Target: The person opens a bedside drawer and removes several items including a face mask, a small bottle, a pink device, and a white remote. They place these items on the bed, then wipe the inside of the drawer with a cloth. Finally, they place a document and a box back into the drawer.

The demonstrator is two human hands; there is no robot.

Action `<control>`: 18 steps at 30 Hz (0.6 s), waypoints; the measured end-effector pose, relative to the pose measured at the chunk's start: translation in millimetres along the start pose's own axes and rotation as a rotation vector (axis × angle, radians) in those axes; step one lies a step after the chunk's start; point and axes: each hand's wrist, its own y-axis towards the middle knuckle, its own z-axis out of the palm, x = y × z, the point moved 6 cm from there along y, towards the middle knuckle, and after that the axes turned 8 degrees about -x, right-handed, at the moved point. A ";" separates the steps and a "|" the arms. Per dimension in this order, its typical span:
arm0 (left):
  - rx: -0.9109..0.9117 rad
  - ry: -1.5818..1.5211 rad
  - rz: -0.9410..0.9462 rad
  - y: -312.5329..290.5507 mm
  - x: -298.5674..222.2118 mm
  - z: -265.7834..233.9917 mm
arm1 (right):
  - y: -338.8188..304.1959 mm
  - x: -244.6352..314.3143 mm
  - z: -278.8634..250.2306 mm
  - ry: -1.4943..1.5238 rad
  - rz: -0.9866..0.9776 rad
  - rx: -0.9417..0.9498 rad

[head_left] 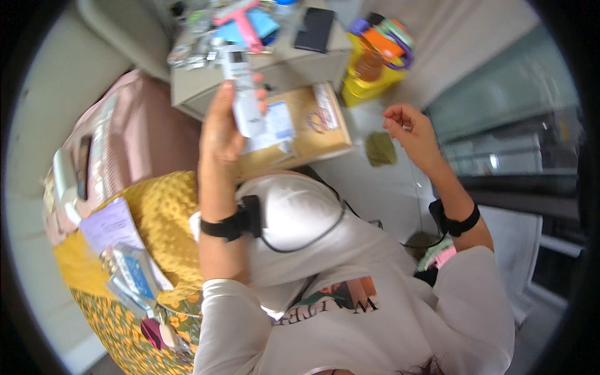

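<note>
White remote control (244, 94), small screen at the far end — gripped in the left hand (225, 128), long axis pointing away from the body, seen against the nightstand (194, 90) and its open drawer (300, 105). Right hand (412, 134) farther off, beyond the drawer's right edge — fingers half curled, apparently empty though blurred, above floor (400, 200) bearing an olive-green square item (380, 149).

Soft, fairly bright light spreads over the frame, nearly bleaching the white fabric clothing (369, 253) at lower centre, while the right edge falls dimmer around a small white glint on a glossy grey panel (531, 150). Blur softens the clutter on the pale grey tabletop (284, 55) at upper left-centre; fisheye distortion bows straight edges toward the black rim.
</note>
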 end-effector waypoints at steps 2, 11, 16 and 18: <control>-0.115 0.029 0.085 -3.4 -3.6 0.4 | 15.0 18.5 46.9 0.095 -0.043 0.007; -0.323 0.136 0.240 -8.4 -19.2 -1.2 | 28.8 85.0 208.7 0.525 0.005 0.377; -0.439 0.237 0.316 -5.9 -25.1 -12.6 | 28.0 86.8 227.7 0.742 0.153 0.460; -0.474 0.269 0.328 -5.8 -26.0 -14.0 | 27.9 87.1 229.9 0.790 0.184 0.487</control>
